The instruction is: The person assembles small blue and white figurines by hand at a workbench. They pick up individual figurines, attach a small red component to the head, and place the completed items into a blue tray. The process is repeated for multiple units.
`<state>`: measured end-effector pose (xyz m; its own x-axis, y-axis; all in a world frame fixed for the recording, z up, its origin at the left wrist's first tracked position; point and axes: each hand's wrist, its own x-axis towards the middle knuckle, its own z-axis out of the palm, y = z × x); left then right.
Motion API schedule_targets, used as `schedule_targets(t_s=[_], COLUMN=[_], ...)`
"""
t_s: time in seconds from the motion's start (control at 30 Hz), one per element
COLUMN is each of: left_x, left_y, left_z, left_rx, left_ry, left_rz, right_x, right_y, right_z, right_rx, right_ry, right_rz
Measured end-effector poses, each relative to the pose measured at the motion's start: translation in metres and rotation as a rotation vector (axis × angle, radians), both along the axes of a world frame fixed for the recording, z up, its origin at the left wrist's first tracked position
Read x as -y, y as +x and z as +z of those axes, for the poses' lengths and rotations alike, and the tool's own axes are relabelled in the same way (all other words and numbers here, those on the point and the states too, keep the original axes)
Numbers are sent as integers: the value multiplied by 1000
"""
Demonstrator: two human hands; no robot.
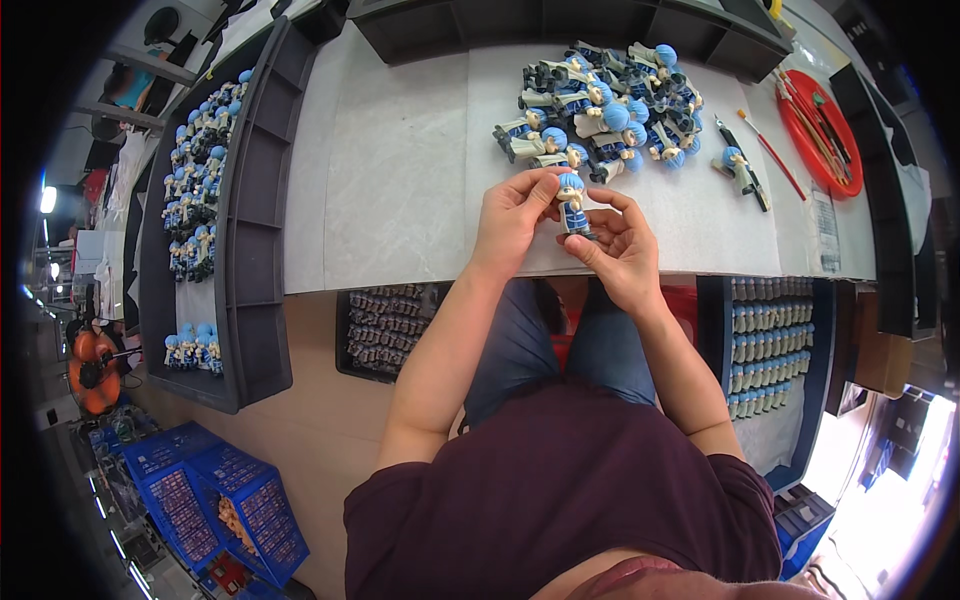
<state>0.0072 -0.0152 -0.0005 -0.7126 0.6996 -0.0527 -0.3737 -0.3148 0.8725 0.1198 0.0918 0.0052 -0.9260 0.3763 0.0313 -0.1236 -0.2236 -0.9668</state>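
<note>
Between the two hands, upright: small blue-haired figurine [572,205], rounded head, cream-and-blue body, dark foot end. Left hand [517,218] pinches beside its head, thumb toward fingers; right hand [622,250] half-curled, thumb at the foot end. Just beyond, heaped figurines [605,118]. Right of hands: thin red-handled brush [783,165], oval red tray [853,178]. Smooth pale tabletop [390,150] stretches left to ribbed dark crate [262,205]; tabletop's near edge passes beneath wrists.

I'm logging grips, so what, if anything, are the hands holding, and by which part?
A blue-haired figurine: the left hand has it beside the head, the right hand near the feet.
</note>
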Motion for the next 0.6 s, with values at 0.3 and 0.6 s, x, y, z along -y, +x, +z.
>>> schedule_targets(t_s=[0.3,0.6], left_x=[3,4], left_y=[1,3], left_z=[5,5], left_rx=[-39,21], left_ry=[18,113], left_rz=[-11,26], right_x=[3,-6], right_y=[0,4], right_z=[-6,5], right_rx=[-28,1], right_ry=[87,-96], right_rz=[-106,9])
